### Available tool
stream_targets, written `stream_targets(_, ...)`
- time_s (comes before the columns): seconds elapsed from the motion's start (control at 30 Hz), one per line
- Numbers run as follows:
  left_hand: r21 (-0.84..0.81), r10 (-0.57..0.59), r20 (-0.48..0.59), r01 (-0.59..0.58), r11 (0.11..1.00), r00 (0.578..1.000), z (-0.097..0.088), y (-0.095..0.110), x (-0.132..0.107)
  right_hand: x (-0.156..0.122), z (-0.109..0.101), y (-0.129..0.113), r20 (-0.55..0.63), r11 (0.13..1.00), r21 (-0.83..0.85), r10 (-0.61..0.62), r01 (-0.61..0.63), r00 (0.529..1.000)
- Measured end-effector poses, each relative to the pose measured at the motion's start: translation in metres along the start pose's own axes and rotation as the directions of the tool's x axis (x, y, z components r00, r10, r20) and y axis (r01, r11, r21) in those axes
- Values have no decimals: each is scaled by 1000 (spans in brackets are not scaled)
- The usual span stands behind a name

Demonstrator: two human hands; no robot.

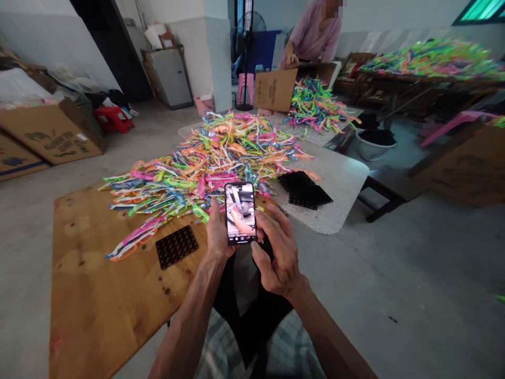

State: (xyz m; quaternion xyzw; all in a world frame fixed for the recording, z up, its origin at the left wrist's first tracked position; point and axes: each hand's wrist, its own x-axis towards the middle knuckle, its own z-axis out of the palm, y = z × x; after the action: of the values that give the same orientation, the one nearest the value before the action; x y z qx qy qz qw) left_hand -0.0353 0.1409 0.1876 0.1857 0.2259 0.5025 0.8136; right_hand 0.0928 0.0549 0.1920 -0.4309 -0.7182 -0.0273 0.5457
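Observation:
A smartphone (240, 212) with a lit screen stands upright in front of me. My left hand (218, 231) is wrapped round its left edge and grips it. My right hand (276, 253) cups the phone's right side, thumb at the lower corner and fingers curled behind it. Both hands hover over the near edge of a wooden board (98, 284). Beyond the phone lies a big heap of bright plastic strips (205, 158) in pink, green, orange and blue.
A black perforated tray (176, 246) lies on the board, a stack of the same trays (303, 189) on the grey table (339, 179). A person in pink (311, 34) sits at the back by a cardboard box (276, 88) and another heap (315, 105). Cartons (47, 131) stand left.

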Motion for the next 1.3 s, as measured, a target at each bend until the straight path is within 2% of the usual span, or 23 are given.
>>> stream_targets(0.13,-20,31,-65,-33,999,997,3,-1,2,-9,4,-5,36,1000,-9,-23,24,999)
stream_targets(0.23,-14,8,-82,-10,1000,997,7,0,1,-13,8,-10,77,999,-26,-28,30,997)
stream_targets(0.43,-16,17,-131,-19,1000,991,12,4,-4,-10,12,-17,122,997,-62,-39,47,992)
stream_targets(0.67,73,33,-135,-23,997,990,15,5,-9,-9,15,-18,151,995,-85,-44,57,988)
stream_targets(0.8,59,13,-142,-5,998,990,18,6,-10,-9,15,-18,155,995,-85,-33,46,987)
stream_targets(0.9,73,-38,-177,51,996,983,19,7,-10,-9,15,-18,155,994,-91,-40,55,987)
stream_targets(1.07,51,17,-150,-10,999,989,18,6,-9,-9,14,-18,169,994,-95,-34,50,985)
stream_targets(1.3,33,-39,-160,45,998,986,24,8,-12,-10,14,-19,166,994,-92,-39,55,985)
